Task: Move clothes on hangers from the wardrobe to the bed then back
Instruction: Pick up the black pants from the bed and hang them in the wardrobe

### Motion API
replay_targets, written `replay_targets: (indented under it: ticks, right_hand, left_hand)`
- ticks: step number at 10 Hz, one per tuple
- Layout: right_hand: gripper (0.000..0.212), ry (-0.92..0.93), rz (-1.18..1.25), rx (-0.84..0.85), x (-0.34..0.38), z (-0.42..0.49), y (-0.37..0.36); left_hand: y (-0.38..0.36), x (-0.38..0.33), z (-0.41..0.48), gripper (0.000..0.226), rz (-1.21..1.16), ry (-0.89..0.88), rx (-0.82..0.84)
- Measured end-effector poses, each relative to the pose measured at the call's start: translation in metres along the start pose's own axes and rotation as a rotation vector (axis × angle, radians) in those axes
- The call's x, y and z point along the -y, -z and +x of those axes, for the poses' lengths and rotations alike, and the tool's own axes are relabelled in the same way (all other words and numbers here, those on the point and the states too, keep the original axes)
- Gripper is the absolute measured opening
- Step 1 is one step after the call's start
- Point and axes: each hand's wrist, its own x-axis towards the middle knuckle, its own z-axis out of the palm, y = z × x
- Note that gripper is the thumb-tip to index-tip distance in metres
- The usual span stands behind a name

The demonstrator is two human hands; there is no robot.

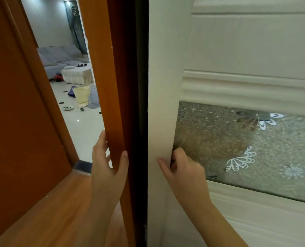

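Observation:
A cream sliding wardrobe door (164, 86) with a frosted glass panel (254, 148) bearing flower patterns fills the right half of the view. My right hand (180, 168) grips the door's left edge, fingers curled behind it. My left hand (107, 161) clasps the orange wooden door frame (110, 77) just left of it, thumb on the front face. A narrow dark gap (141, 122) runs between the frame and the wardrobe door. No clothes, hangers or bed show.
An orange room door (20, 122) stands swung inward at the left. Through the doorway lie a tiled floor, a grey sofa (59, 56), a pale yellow bin (81, 94) and scattered small items. Wooden flooring (59, 211) lies underfoot.

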Motion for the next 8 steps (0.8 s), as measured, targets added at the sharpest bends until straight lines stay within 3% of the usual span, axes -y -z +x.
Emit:
replay_targets:
  ticks: [6, 8]
  right_hand:
    - [0.030, 0.111, 0.003, -0.036, 0.030, 0.003, -0.035]
    - [0.023, 0.061, 0.106, 0.049, 0.029, -0.002, -0.033]
  left_hand:
    - [-0.002, 0.016, 0.008, 0.057, -0.041, -0.072, -0.055]
    - [0.002, 0.016, 0.008, 0.056, -0.034, -0.084, -0.026]
